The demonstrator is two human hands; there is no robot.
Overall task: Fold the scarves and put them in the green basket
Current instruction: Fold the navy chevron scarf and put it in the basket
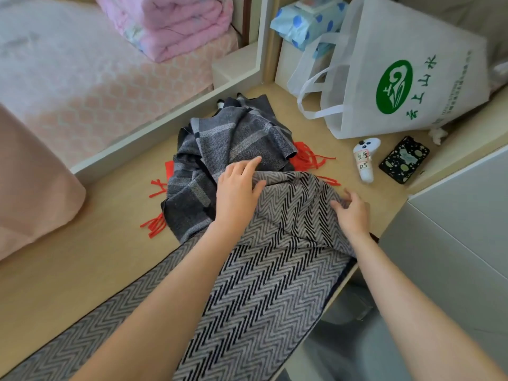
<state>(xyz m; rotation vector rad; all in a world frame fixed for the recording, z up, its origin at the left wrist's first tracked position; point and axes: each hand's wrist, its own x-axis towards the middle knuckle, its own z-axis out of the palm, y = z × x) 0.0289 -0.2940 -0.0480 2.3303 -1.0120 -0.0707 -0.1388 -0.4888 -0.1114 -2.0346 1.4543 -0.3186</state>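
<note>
The chevron scarf (pixel 275 270) lies along the desk (pixel 110 215) from near left to the middle, its far end doubled back. The right hand (pixel 353 213) pinches the fold's right corner with curled fingers. The left hand (pixel 239 188) seems to clamp the left corner under its thumb, though its fingers lie fairly straight. The cloth looks soft, light and limp (it will sag between grips), so it is best held at both corners and drawn taut. A plaid scarf (pixel 233 138) is heaped beyond, over a red scarf (pixel 305 158). No green basket is in view.
</note>
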